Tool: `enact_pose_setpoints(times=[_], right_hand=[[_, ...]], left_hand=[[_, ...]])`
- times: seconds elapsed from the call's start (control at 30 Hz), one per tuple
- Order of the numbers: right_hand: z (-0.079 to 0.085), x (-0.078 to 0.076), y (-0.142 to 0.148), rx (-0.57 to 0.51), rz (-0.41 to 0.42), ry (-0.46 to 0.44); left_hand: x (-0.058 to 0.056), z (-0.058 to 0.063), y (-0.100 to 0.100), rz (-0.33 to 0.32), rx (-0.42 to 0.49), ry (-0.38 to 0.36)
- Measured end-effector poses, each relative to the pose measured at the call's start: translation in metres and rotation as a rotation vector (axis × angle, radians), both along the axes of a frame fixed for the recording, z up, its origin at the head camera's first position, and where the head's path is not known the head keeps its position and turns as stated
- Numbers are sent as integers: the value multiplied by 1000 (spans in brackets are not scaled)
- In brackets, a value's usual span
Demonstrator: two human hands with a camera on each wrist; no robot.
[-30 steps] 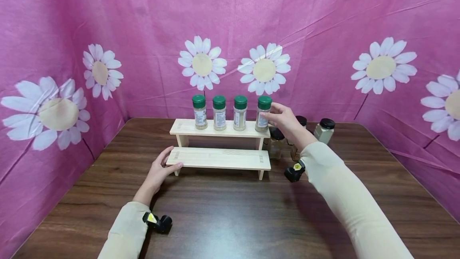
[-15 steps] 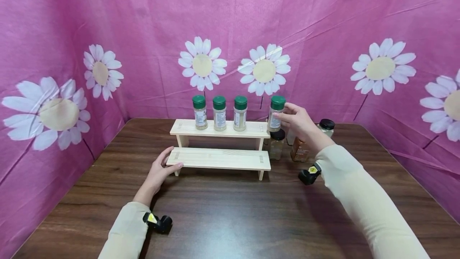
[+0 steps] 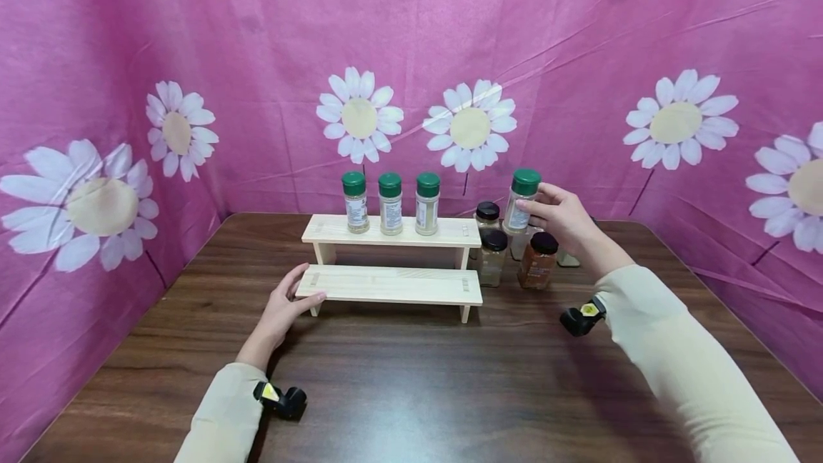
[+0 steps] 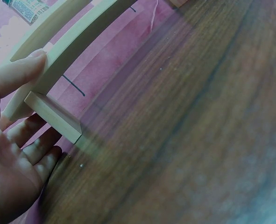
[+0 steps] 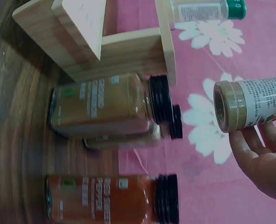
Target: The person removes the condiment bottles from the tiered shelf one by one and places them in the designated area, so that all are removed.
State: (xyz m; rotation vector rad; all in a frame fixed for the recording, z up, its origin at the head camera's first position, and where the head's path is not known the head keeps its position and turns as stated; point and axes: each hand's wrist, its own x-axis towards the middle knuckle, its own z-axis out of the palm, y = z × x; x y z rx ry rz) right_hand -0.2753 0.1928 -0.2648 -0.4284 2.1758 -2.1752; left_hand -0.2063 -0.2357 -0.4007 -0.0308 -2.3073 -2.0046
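Four green-capped jars are counted: three are stood upright in a row on the upper tier of one two-tier rack; the fourth, the held jar, is pinched between the thumb and fingers of the right hand, clear of the bench and at about 2 o'clock from the rack's middle; the rack's lower tier is gripped at about 8 o'clock by the left hand, the thumb laid on top and the fingers curled round the end; three black-capped jars are plainly counted at 3 o'clock, among them the rear jar, partly hidden, and the red jar; others are mostly covered by the right hand and the held jar, so their number cannot be told. Both sleeves are cut off at the lower edge; the rack is made of pale, grained wood; the bench is dark and streaked; round walls are seen under green caps, squared ones under black; the creased pink cloth is printed with white daisies.
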Motion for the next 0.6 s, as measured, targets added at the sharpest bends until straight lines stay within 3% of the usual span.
enact_pose_setpoints(times=[0.6], right_hand=[[2,14,49,-240,30,29]], left_hand=[[0,0,-2,3,10,15]])
